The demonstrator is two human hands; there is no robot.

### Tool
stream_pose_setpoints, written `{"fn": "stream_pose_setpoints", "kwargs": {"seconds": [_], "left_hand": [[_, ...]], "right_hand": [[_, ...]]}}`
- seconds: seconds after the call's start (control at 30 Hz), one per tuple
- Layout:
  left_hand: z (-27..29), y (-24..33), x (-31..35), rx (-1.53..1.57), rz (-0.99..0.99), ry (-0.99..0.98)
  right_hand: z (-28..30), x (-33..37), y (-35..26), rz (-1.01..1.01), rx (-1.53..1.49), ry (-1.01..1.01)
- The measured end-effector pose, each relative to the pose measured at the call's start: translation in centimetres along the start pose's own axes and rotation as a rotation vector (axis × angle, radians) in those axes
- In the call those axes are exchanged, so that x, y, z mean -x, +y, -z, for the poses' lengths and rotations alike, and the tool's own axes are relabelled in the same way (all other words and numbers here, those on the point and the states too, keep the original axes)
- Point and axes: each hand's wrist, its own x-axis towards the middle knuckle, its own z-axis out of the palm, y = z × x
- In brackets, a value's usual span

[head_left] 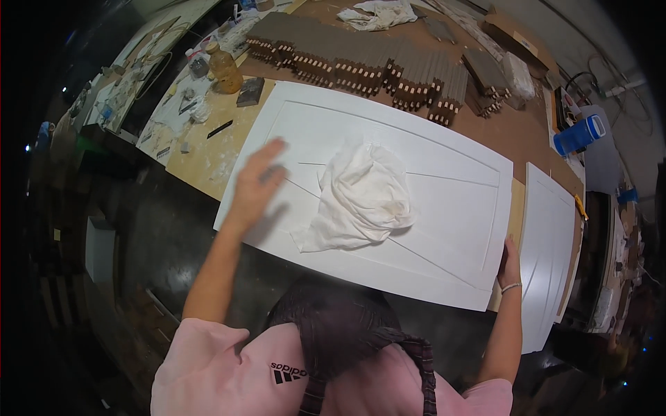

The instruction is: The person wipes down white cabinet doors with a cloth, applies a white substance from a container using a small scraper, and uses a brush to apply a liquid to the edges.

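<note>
A large white panel [444,222] with grooved lines lies across the workbench in front of me, its near edge overhanging. A crumpled white cloth [364,194] rests on the middle of it. Over the panel's left part is my left hand [258,184], empty, slightly blurred, its fingers apart; I cannot tell whether it touches the surface. My right hand [510,263] grips the panel's right edge near the front corner, with some of its fingers hidden.
Brown slats [361,62] lie stacked in rows behind the panel. At the left stand a yellowish bottle [225,69] and a dark block [250,91]. A second white panel [544,243] and a blue jug [577,135] are at the right.
</note>
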Motion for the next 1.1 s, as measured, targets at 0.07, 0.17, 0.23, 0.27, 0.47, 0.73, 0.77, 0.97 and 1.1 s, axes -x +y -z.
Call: {"fn": "stream_pose_setpoints", "kwargs": {"seconds": [0.07, 0.17, 0.23, 0.27, 0.47, 0.73, 0.77, 0.97, 1.1], "left_hand": [[6.4, -8.0, 1.4, -0.261, 0.298, 0.213], [9.9, -11.9, 3.1, 0.239, 0.952, -0.035], [8.0, -11.2, 3.2, 0.228, 0.893, -0.079], [7.3, -10.9, 3.2, 0.211, 0.834, -0.120], [7.6, -13.7, 2.2, -0.003, 0.856, -0.192], [7.9, -12.2, 1.4, 0.232, 0.828, -0.203], [8.6, -12.0, 1.6, 0.149, 0.851, -0.210], [12.2, -17.7, -1.3, 0.145, 0.655, -0.320], [20.1, -22.9, -6.1, -0.397, 0.276, 0.279]], "right_hand": [[-0.2, 2.0, 0.3, -0.127, -0.178, -0.104], [-0.5, 2.5, 1.9, -0.069, -0.236, -0.064], [-0.9, 3.2, 1.9, -0.150, -0.363, -0.111], [-1.2, 3.4, 2.3, -0.147, -0.360, -0.107], [-1.5, 4.1, 3.0, -0.124, -0.422, -0.093], [-0.6, 2.1, 0.1, 0.091, 0.025, 0.376], [-4.3, 3.1, -2.4, 0.232, 0.147, 0.442], [-28.1, 10.0, -6.7, 0.921, 0.894, -0.083], [-39.6, 12.2, -6.4, 1.031, 1.139, -0.287]]}}
